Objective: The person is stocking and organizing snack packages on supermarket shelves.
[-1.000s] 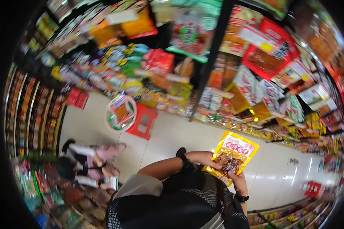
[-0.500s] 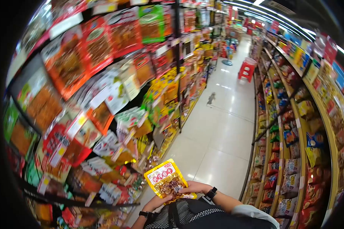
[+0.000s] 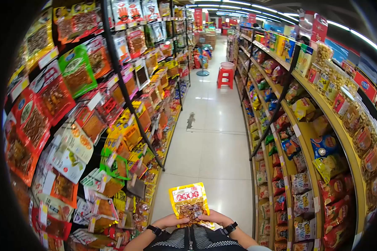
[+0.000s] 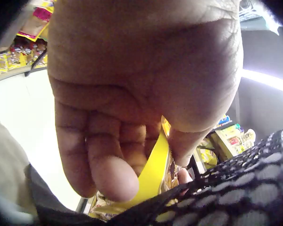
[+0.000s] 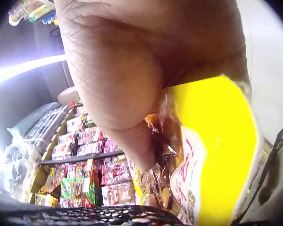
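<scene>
A yellow snack packet point(image 3: 188, 193) with a white label, red characters and a clear window onto brown pieces is held low in front of the body. My left hand point(image 3: 174, 220) grips its lower left edge, thumb over the front. From the other side my right hand point(image 3: 217, 218) pinches the lower right edge, its thumb on the window. The left wrist view shows the palm point(image 4: 146, 84) with fingers curled behind the packet's yellow edge point(image 4: 155, 165). Close up in the right wrist view, the thumb point(image 5: 134, 146) presses the packet's front point(image 5: 217, 150).
Hanging snack packets point(image 3: 77, 69) crowd the left shelving. Along the right, shelves point(image 3: 297, 125) hold bagged snacks, with clear jars point(image 3: 356, 121) on top. A tiled floor point(image 3: 205, 154) runs between them. Farther down stands a red stool point(image 3: 225, 78) with a basin point(image 3: 227, 65) on it.
The head view has swung from the shelf side, where a crouching person showed, to straight down the aisle. Both hands keep hold of the packet, now lower centre in view.
</scene>
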{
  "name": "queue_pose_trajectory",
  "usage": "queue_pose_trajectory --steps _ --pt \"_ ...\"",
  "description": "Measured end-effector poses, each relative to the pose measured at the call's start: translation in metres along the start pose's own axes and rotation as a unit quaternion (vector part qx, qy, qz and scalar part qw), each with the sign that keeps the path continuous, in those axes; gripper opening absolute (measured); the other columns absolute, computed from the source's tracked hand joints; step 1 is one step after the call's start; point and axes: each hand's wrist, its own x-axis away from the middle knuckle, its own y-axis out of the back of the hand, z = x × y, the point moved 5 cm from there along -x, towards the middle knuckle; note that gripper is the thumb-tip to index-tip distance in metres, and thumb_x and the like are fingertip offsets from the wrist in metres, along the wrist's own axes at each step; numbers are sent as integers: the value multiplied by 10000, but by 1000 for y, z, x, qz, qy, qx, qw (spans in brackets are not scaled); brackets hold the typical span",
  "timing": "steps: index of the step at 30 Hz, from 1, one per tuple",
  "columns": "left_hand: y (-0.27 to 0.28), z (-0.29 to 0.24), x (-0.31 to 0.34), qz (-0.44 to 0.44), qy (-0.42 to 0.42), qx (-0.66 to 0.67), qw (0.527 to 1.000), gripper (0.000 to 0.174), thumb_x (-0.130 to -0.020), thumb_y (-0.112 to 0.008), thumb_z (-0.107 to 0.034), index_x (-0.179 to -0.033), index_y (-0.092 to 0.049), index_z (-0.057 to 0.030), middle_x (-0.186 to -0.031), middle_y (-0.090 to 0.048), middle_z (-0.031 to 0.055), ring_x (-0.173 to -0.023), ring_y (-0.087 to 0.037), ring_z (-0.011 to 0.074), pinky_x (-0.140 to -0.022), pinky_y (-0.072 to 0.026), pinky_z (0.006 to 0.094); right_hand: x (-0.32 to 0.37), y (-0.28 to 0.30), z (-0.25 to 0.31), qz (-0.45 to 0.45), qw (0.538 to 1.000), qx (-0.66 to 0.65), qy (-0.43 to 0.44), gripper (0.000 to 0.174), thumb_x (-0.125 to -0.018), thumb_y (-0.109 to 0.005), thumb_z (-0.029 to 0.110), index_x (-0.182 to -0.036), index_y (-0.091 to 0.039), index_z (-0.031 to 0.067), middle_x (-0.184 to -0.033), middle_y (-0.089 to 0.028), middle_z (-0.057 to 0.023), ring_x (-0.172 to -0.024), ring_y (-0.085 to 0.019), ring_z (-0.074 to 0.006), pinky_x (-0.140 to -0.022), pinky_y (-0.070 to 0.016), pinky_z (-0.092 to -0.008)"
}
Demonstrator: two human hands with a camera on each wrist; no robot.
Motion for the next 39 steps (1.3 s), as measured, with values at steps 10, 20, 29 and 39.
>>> queue_pose_trajectory --steps 10,20,29,39 --pt "63 -60 -165 140 23 -116 983 484 -932 -667 -442 -1234 -618 -66 -1054 -670 4 -919 -592 109 -808 -503 256 -19 115 14 -163 984 -67 -37 498 -939 -684 316 -1319 -568 16 -1187 -660 -39 -1047 -594 -120 -924 -483 -288" --pt "237 -132 -295 189 -63 -57 978 578 -947 -667 -301 -1425 -472 -42 -1425 -525 76 -1279 -484 173 -1101 -372 323 -181 235 172 -118 988 54 -85 524 -938 -672 392 -1307 -582 31 -1157 -659 -50 -1006 -587 -125 -892 -485 -294" --pt "344 -196 -363 148 -28 -74 986 521 -941 -668 -301 -1386 -531 -67 -1392 -557 65 -1250 -504 171 -1080 -388 328 -276 312 254 -83 986 82 -116 486 -948 -655 392 -1292 -580 57 -1003 -649 -24 -810 -561 -89 -675 -471 -227" --pt "457 -289 -479 72 10 -27 997 513 -964 -645 -271 -1407 -505 -53 -1404 -535 65 -1259 -480 165 -1088 -371 328 -410 471 325 -6 987 124 -103 531 -932 -662 443 -1277 -584 48 -993 -638 -10 -840 -547 -99 -722 -467 -252"
